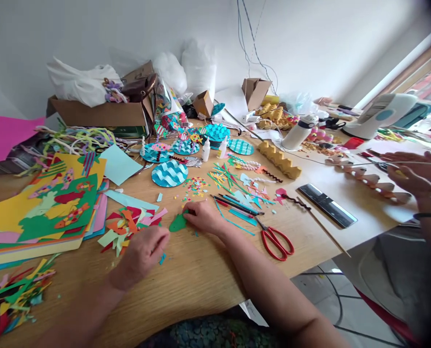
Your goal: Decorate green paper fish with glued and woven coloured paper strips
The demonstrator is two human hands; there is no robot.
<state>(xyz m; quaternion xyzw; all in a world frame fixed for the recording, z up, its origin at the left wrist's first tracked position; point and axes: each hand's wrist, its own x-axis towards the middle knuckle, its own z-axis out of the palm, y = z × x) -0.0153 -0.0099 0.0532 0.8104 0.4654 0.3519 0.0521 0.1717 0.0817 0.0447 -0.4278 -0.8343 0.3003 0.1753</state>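
A small green paper fish (177, 224) lies on the wooden table in front of me. My right hand (201, 217) is closed, its fingertips on the right end of the fish. My left hand (145, 252) is curled just left of it, fingers pressed together, and anything inside is hidden. Coloured paper scraps (128, 224) are heaped beside my left hand. Right of my right hand lie several pens (239, 205) and red-handled scissors (277, 243). Tiny paper dots (195, 187) are scattered behind my hands.
Coloured paper sheets (34, 237) are stacked at left. Blue wavy paper discs (169, 173) and white glue bottles (205, 150) stand farther back. At right are a ruler-like dark strip (327, 205), a thin stick (329, 232), egg-carton strips (278, 159) and another person's hands (414, 176).
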